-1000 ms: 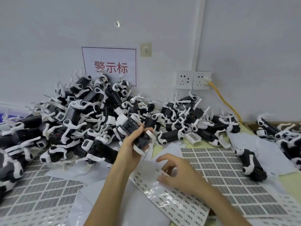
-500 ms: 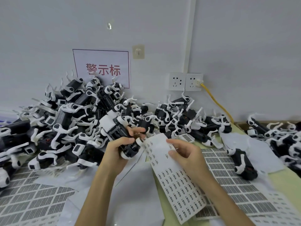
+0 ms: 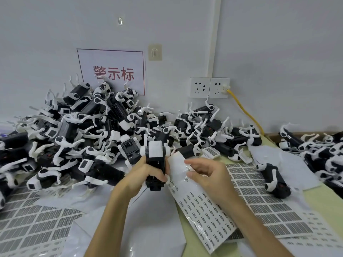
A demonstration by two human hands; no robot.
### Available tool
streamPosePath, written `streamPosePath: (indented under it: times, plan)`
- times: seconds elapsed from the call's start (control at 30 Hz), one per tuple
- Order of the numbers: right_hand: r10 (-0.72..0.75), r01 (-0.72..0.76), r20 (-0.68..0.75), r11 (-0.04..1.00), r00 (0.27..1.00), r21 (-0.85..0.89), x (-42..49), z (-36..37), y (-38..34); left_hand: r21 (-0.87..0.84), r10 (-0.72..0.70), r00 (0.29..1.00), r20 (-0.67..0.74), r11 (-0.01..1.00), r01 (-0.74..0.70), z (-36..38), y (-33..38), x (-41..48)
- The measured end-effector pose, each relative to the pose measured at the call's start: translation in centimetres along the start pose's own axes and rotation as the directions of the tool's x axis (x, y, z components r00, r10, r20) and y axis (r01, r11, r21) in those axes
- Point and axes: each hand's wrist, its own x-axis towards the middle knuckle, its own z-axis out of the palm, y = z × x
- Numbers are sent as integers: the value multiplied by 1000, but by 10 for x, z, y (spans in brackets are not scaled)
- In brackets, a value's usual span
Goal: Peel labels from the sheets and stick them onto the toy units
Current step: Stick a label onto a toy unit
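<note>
The toy (image 3: 155,164) in hand stands on end above the table, white cap up and black body down. The left hand (image 3: 138,176) is wrapped round its lower body, fingers curled tight across the front. Against the toy's right side lies the top edge of a label sheet (image 3: 200,210), a long strip of small printed labels that slopes down and to the right of the toy, toward the person. The right hand (image 3: 206,175) grips that strip near its top, thumb on the printed face and fingers bent over it. Whether a label is already lifted on a fingertip is too small to tell.

This looks like the peel step, with toy and sheet brought close so the label has little way to travel. The next move calls for working one label's corner free, carrying it left to the toy, and pressing it flat on a bare face, with the left hand holding the toy steady.

Behind and left of the toy rises a heap of toys (image 3: 83,127). To the right of the toy, barcode sheets (image 3: 259,197) lie flat on the table (image 3: 330,204), with a lone toy (image 3: 272,179) on them. High behind the toy hang a sign (image 3: 111,71) and a wall socket (image 3: 209,87).
</note>
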Motion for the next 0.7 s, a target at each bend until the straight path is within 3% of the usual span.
streamPosePath:
  times: [0.4, 0.7]
  plan:
    - [-78, 96, 111, 982, 991, -160, -5, 3, 0, 136, -95, 990, 107, 987, 80, 1, -1, -3]
    - [-206, 240, 161, 941, 965, -239, -2, 2, 2, 25, -155, 980, 124, 988, 153, 6, 2, -4]
